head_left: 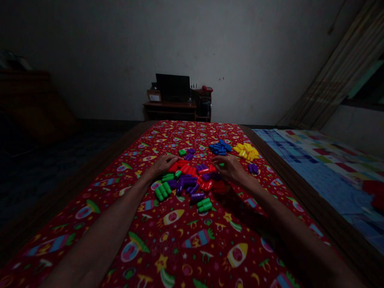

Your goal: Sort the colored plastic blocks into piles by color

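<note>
My left hand (164, 165) reaches in at the left edge of a mixed heap, fingers bent together at the red plastic pieces (181, 164). Whatever its fingertips grip is hidden. On the heap's right side, my right hand (230, 168) is closed with a small green plastic piece (221, 165) showing between thumb and fingers. Short purple plastic pieces (187, 181) lie mixed with the red ones between the hands. Green pieces sit in small groups, one at the heap's lower left (163, 192) and another nearer me (204, 205).
Beyond my right hand are a blue pile (220, 147), a yellow pile (246, 151) and a purple group (253, 169). A red patterned cloth (177, 240) covers the surface. A monitor (173, 87) stands on a desk by the wall. Checked bedding (309, 172) lies right.
</note>
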`<state>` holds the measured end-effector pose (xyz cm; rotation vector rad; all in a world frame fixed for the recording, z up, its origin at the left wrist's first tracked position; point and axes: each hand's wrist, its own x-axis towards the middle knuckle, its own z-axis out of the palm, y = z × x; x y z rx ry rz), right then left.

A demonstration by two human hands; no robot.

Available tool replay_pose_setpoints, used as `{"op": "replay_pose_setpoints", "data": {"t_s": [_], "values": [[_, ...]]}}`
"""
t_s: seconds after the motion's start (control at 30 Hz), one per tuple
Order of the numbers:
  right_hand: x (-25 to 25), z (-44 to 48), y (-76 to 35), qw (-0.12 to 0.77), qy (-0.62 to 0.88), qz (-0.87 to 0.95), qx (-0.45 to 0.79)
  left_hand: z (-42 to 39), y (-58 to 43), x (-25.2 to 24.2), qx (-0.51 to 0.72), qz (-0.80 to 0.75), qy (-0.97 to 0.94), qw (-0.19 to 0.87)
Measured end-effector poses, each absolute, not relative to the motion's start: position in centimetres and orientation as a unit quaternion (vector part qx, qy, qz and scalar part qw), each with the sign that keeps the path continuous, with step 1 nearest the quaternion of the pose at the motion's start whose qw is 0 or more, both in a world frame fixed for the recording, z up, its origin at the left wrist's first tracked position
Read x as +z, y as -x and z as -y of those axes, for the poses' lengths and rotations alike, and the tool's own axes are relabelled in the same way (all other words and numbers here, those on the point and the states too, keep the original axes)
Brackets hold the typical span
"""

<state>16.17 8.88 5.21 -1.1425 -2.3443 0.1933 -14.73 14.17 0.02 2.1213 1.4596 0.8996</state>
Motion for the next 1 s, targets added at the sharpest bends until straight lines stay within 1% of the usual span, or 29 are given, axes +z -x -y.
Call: {"op": "replay_pose_setpoints", "data": {"t_s": [0.07, 0.1, 0.17, 0.27, 0.4, 0.53, 0.6, 0.67, 0.77, 0.87, 0.93, 1.0], "values": [[6.3, -5.8, -14.9, 0.139, 0.335, 0.927, 0.096, -14.2, 14.8, 0.0, 0.325, -0.525, -0.759, 0.206], [6.3, -4.2, -14.3, 0.101, 0.301, 0.945, 0.075, -14.2, 14.8, 0.0, 0.325, -0.527, -0.758, 0.207], [5.6, -1.3, -13.3, 0.082, 0.254, 0.964, 0.005, -14.2, 14.8, 0.0, 0.323, -0.529, -0.757, 0.207], [4.3, 0.9, -12.5, 0.091, 0.230, 0.966, -0.073, -14.1, 14.8, 0.1, 0.319, -0.528, -0.760, 0.205], [5.6, -0.8, -13.2, 0.098, 0.254, 0.960, -0.062, -14.0, 14.8, 0.0, 0.323, -0.523, -0.762, 0.204], [7.8, -5.1, -15.7, 0.135, 0.405, 0.903, -0.045, -14.2, 14.8, -0.1, 0.323, -0.525, -0.762, 0.199], [7.6, -7.1, -17.2, 0.156, 0.466, 0.870, -0.049, -14.3, 14.8, -0.1, 0.323, -0.528, -0.760, 0.197], [6.5, -8.8, -18.4, 0.164, 0.492, 0.854, -0.046, -14.2, 14.8, -0.1, 0.324, -0.528, -0.759, 0.201], [4.3, -10.6, -19.6, 0.165, 0.503, 0.847, -0.041, -14.2, 14.8, 0.0, 0.321, -0.525, -0.761, 0.207], [3.3, -11.3, -20.1, 0.170, 0.485, 0.857, -0.041, -14.1, 14.8, 0.1, 0.319, -0.525, -0.761, 0.207], [3.5, -11.4, -20.0, 0.191, 0.465, 0.864, -0.039, -14.1, 14.8, 0.1, 0.323, -0.525, -0.761, 0.203], [4.2, -11.1, -19.5, 0.234, 0.448, 0.862, -0.039, -14.1, 14.8, 0.1, 0.330, -0.522, -0.761, 0.200]]}}
